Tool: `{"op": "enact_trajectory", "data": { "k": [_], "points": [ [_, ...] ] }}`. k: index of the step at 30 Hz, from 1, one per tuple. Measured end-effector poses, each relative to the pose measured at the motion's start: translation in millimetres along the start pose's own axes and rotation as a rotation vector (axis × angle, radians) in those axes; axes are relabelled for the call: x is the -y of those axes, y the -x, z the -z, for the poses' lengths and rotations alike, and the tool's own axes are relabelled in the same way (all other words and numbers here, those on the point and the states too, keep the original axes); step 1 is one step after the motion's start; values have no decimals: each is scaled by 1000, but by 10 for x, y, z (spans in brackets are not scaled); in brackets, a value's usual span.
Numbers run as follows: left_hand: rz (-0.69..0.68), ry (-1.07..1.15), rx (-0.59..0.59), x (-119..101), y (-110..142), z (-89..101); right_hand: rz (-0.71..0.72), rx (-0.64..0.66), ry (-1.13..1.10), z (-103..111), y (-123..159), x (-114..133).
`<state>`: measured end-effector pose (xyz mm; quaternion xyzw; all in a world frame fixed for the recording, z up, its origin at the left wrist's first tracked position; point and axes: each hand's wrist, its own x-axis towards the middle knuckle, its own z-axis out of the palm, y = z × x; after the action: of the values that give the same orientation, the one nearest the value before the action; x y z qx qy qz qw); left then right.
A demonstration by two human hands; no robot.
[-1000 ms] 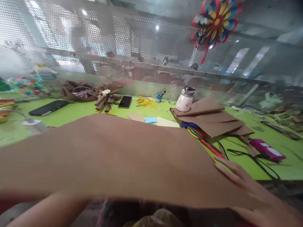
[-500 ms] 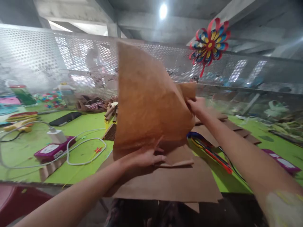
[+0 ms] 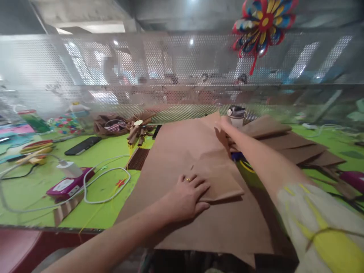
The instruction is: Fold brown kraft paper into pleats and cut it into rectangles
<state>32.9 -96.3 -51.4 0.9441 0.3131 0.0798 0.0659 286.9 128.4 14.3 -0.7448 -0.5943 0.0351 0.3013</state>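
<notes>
A large sheet of brown kraft paper [image 3: 179, 144] lies spread across the table in front of me, its near end past the table's front edge. My left hand [image 3: 189, 195] rests on it, palm down with the fingers apart, a ring on one finger. By its fingertips lies a folded-over part of brown paper [image 3: 224, 182] with a creased edge. My right hand [image 3: 224, 127] reaches to the far right side, fingers closed on the paper's edge; the fingertips are partly hidden.
More brown paper sheets [image 3: 298, 146] lie at the right. On the left are a phone [image 3: 83, 145], a purple power strip [image 3: 69, 184] with a white cable [image 3: 106, 201], and scissors-like yellow handles [image 3: 36, 148]. A lidded cup [image 3: 236, 115] stands behind. A paper flower [image 3: 265, 22] hangs above.
The raised brown paper has come down flat onto the table, uncovering the cup behind. My right hand has lowered with its edge, and my left hand now lies flat on top.
</notes>
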Motion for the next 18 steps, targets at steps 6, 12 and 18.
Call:
{"op": "enact_trajectory", "data": {
  "k": [6, 12, 18],
  "points": [
    [-87, -76, 15, 22, -51, 53, 285, 111, -72, 314, 767, -149],
    [-132, -183, 2, 54, -30, 78, 938, 399, -105, 410, 2395, -364],
    [-123, -262, 5, 55, 23, -8, 938, 270, -33, 230, 2799, -598]
  ]
}}
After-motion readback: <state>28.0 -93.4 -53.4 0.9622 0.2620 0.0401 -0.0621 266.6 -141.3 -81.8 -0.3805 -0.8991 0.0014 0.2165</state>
